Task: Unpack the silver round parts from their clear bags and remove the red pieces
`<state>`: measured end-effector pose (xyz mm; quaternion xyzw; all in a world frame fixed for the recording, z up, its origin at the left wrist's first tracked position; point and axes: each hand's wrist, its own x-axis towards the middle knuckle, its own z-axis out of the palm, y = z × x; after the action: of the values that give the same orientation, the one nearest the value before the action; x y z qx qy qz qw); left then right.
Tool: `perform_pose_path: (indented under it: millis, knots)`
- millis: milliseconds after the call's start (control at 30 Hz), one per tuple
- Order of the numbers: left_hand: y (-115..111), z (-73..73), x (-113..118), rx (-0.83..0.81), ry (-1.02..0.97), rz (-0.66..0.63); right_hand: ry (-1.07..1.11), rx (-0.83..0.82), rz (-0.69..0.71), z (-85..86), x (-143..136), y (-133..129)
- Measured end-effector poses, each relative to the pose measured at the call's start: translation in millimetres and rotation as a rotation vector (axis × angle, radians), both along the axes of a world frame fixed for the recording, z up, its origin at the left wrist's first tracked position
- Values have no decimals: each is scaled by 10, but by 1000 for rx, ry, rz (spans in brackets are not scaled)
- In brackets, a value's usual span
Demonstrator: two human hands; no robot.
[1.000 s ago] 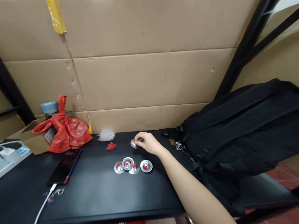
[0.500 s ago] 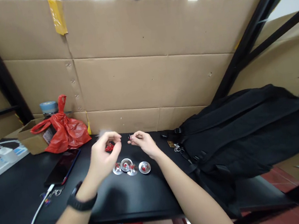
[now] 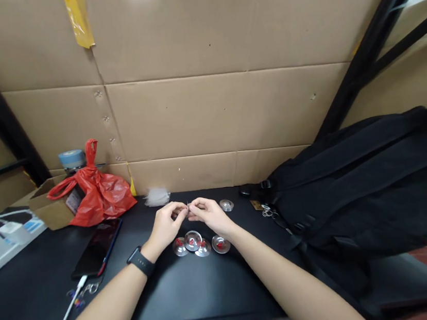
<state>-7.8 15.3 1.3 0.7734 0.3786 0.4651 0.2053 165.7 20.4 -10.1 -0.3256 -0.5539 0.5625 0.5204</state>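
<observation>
My left hand (image 3: 169, 220) and my right hand (image 3: 207, 213) meet fingertip to fingertip above the black table. Both are closed in a pinch around a tiny dark, thin piece (image 3: 188, 204), mostly hidden by the fingers and too small to name. Just below and nearer to me lie several shiny silver discs shaped like small cymbals, each with red cord at its middle. Three overlap in a row, the middle disc (image 3: 193, 241) resting on its neighbours. A separate disc (image 3: 221, 244) lies to their right, under my right wrist.
A round clear or silvery piece (image 3: 226, 205) and a small pile of translucent bags (image 3: 157, 197) lie farther back. Left are a phone (image 3: 97, 248) on a charging cable, a red plastic bag (image 3: 98, 192), a cardboard box (image 3: 50, 206) and a power strip (image 3: 10, 247). A black backpack (image 3: 368, 187) fills the right.
My left hand has moved right and closed its fingers, so both hands now touch at the small piece that my right hand held alone. The head view has shifted slightly downward.
</observation>
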Motion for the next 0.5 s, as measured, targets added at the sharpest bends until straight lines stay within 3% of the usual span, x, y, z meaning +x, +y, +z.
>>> perform_pose_path:
  millis: [333,500]
  knots:
    - [10,-10,7,109,171,-28,-48,87,-29,34,-1,-39]
    - [108,-26,-64,145,228,43,-80,159,-109,64,27,-21]
